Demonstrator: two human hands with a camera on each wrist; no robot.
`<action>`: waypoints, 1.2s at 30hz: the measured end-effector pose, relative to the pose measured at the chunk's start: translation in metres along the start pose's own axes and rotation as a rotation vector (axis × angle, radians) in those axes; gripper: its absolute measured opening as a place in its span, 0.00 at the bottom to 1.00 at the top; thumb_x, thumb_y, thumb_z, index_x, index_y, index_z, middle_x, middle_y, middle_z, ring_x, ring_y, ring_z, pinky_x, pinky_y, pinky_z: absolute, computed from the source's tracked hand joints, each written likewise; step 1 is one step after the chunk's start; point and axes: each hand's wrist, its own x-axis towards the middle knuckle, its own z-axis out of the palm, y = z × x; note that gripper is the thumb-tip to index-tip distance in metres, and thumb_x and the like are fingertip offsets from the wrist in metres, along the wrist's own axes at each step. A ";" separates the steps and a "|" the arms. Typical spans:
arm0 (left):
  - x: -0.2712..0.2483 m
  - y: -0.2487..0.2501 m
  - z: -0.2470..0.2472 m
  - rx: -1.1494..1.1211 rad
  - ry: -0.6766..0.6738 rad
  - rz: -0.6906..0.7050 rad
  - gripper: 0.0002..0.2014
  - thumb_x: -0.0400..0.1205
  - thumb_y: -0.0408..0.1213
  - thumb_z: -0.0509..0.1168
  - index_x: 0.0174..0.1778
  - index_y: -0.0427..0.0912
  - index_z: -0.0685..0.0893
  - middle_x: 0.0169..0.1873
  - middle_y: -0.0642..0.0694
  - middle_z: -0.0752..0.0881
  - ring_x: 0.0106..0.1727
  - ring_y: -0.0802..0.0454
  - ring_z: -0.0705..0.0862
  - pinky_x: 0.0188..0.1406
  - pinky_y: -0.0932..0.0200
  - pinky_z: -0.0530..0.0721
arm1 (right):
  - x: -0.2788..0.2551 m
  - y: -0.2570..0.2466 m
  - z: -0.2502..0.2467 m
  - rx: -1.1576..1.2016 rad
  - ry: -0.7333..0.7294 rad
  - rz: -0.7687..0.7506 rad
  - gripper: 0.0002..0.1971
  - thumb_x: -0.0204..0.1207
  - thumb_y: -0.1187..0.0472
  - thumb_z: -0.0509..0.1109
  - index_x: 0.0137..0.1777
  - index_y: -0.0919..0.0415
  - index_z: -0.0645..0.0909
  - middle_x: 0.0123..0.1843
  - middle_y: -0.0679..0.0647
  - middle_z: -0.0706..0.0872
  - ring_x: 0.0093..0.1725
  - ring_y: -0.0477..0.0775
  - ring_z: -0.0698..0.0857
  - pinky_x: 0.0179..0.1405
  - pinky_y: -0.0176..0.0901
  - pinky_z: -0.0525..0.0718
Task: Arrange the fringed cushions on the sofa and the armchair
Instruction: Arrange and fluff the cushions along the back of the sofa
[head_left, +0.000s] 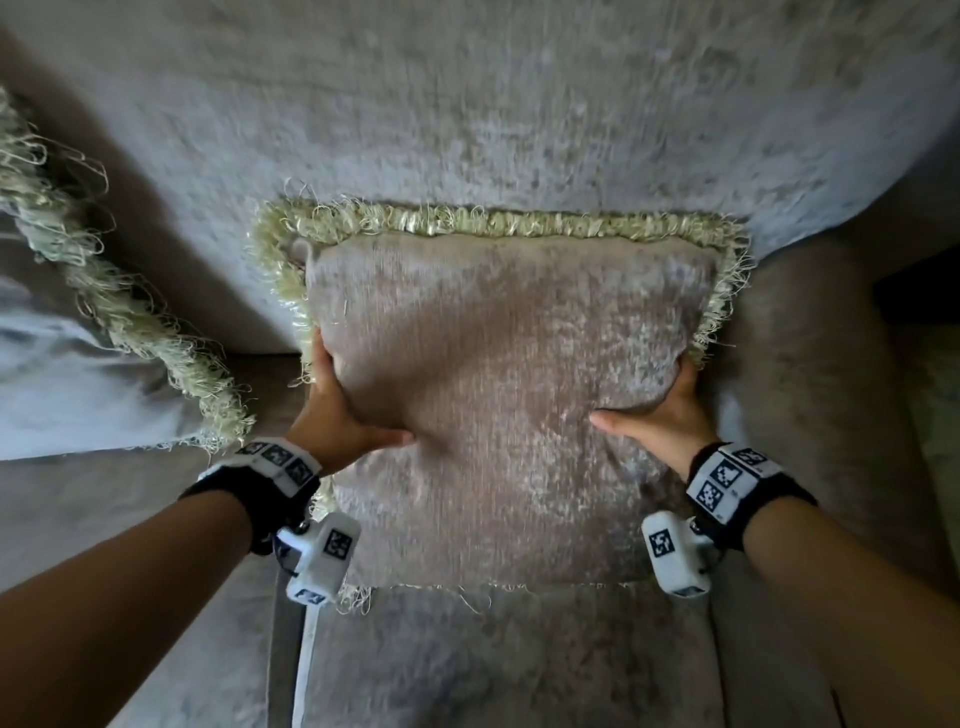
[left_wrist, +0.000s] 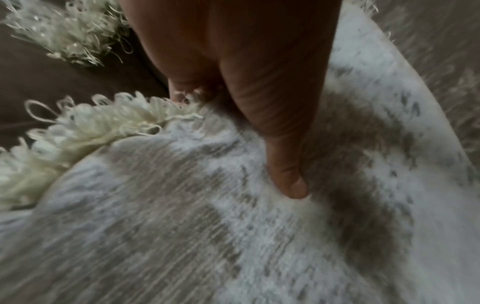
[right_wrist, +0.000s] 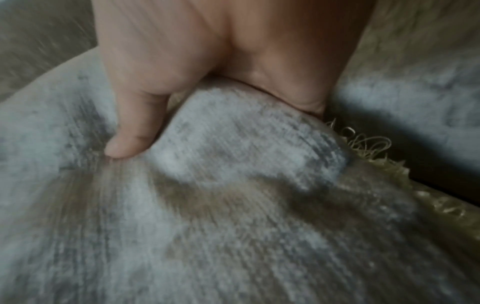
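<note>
Head view: from above and behind both forearms, facing forward and down; wide; takes in the whole cushion (head_left: 498, 405), the sofa back (head_left: 467, 114) behind it, the left hand (head_left: 332, 410) and the right hand (head_left: 660, 415).

Left wrist view: from the wrist along the left hand (left_wrist: 249, 82), very close; fills with the cushion (left_wrist: 182, 226) and its left fringe (left_wrist: 85, 131).

Right wrist view: from the wrist along the right hand (right_wrist: 207, 61), very close; fills with the cushion (right_wrist: 207, 226).

Shared: all three show the cushion's face; each wrist view repeats one side edge and one thumb seen in the head view.
</note>
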 end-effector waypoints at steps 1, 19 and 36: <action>0.003 0.000 0.001 0.008 -0.010 -0.003 0.82 0.43 0.55 0.88 0.77 0.69 0.28 0.80 0.46 0.60 0.80 0.43 0.62 0.74 0.32 0.70 | -0.001 -0.001 0.003 -0.003 0.024 -0.002 0.72 0.43 0.47 0.92 0.84 0.44 0.46 0.80 0.50 0.69 0.78 0.56 0.70 0.80 0.59 0.65; -0.061 0.058 -0.047 0.114 0.137 0.378 0.54 0.66 0.38 0.81 0.81 0.44 0.51 0.72 0.37 0.71 0.73 0.40 0.73 0.72 0.46 0.73 | -0.078 -0.059 -0.023 -0.086 0.211 -0.199 0.68 0.52 0.28 0.79 0.85 0.58 0.47 0.85 0.57 0.63 0.82 0.58 0.65 0.82 0.54 0.63; 0.048 0.020 -0.020 0.403 0.112 0.272 0.34 0.71 0.60 0.67 0.69 0.43 0.82 0.70 0.36 0.73 0.69 0.38 0.73 0.75 0.44 0.71 | 0.016 -0.059 0.009 -0.208 0.306 0.029 0.69 0.66 0.37 0.79 0.83 0.71 0.31 0.76 0.67 0.76 0.73 0.63 0.77 0.67 0.45 0.73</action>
